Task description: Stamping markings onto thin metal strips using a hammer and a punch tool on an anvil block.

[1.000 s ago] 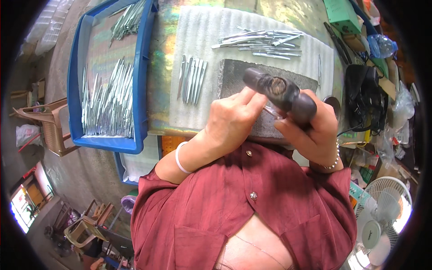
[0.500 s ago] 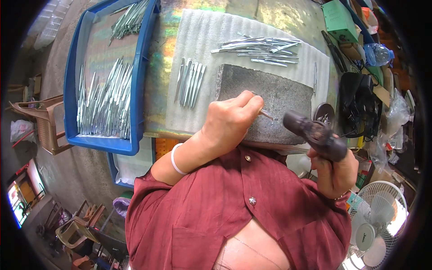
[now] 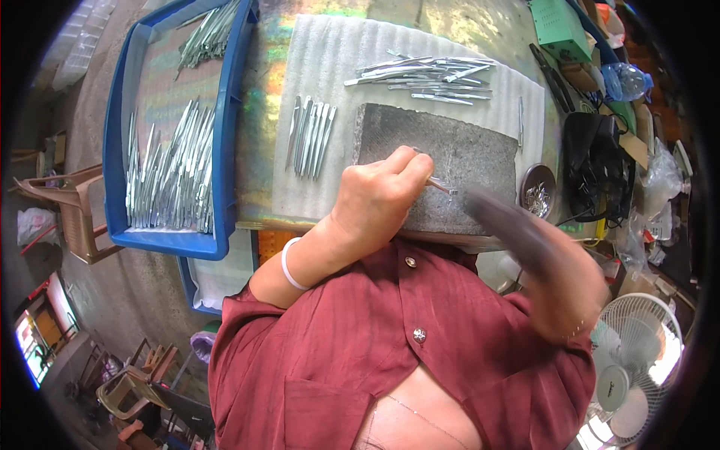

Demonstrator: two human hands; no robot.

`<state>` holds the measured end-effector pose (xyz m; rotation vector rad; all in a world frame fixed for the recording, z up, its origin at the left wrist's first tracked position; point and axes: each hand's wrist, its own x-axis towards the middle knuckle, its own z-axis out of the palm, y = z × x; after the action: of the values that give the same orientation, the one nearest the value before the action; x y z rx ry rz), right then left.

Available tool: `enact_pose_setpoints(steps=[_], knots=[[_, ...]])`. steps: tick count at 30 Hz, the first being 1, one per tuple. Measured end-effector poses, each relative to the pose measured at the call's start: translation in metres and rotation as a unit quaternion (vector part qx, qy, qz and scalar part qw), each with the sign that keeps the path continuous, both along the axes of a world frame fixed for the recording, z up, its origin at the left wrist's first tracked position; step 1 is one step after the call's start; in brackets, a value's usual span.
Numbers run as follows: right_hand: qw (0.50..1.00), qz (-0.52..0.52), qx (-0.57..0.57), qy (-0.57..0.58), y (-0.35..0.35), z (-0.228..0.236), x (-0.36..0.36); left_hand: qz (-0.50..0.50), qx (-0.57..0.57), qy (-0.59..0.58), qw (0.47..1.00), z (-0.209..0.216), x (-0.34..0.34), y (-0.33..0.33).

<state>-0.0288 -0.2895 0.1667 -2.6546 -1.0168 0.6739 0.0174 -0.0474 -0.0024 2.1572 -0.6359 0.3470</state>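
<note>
My left hand (image 3: 382, 187) is closed in a pinch on a slim metal piece (image 3: 442, 186), whose tip projects to the right over a rough grey block (image 3: 472, 150). Its other end is hidden in the fingers. My right hand (image 3: 566, 292) grips a dark hammer (image 3: 510, 225), both smeared by motion at the block's right front corner. The hammer's head is close to the metal tip; whether they touch I cannot tell. Beyond the block lies a loose heap of silvery metal strips (image 3: 427, 77). Several more strips (image 3: 310, 139) lie side by side to its left.
White foam sheeting (image 3: 322, 56) covers part of the table. At the left stands a blue tray (image 3: 225, 150) holding many strips. A round dish (image 3: 538, 191) of small metal bits sits right of the block, near a black bag-like object (image 3: 596, 165). A fan (image 3: 634, 360) stands lower right.
The hammer and my right hand have gone from fairly sharp to strongly blurred, the hand slightly lower and further right. My left hand keeps its pinch, almost in place.
</note>
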Motion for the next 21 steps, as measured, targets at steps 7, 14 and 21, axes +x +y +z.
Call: enact_pose_setpoints(steps=[7, 14, 21], knots=[[0.966, -0.138, 0.180, -0.125, 0.029, -0.016, 0.000, -0.003, 0.005, 0.004, 1.000, -0.004, 0.002, 0.003], [0.969, -0.074, 0.216, -0.091, 0.039, -0.032, 0.030, 0.019, 0.014, 0.028, 0.999, -0.002, -0.001, 0.004], [0.919, -0.269, 0.243, -0.155, 0.028, -0.084, 0.031, -0.042, -0.498, 0.423, 0.755, 0.018, 0.001, 0.028]])
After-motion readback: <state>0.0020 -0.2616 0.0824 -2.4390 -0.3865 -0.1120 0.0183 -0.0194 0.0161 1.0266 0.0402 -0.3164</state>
